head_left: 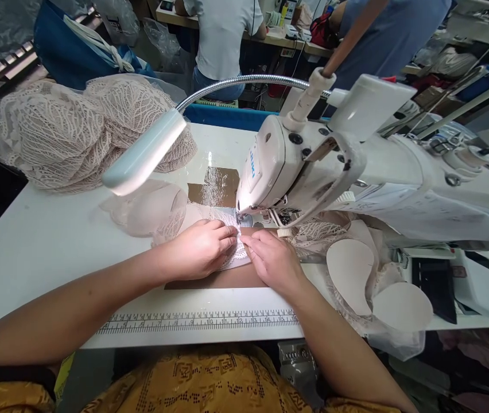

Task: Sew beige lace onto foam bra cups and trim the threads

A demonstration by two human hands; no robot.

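Note:
Pale lace fabric (233, 259) lies under the needle area of a white sewing machine (266, 152). My left hand (204, 248) rests on this lace, its fingers curled and pinching it just left of the presser foot (239, 218). From the right, my right hand (275, 258) pinches the lace edge close in front of the foot, thumb and fingertips together. The two hands' fingertips nearly meet. More of the lace, with a smooth pale cup (158, 206), spreads left of my left hand. The needle tip is too small to make out.
A lamp (145, 152) on a bendy arm hangs over the left side. Bunched lace (76, 126) is heaped at the back left. Lace with pale cups (350, 275) hangs over the table's right front edge. A ruler strip (201, 322) runs along the front. Two people sit or stand behind.

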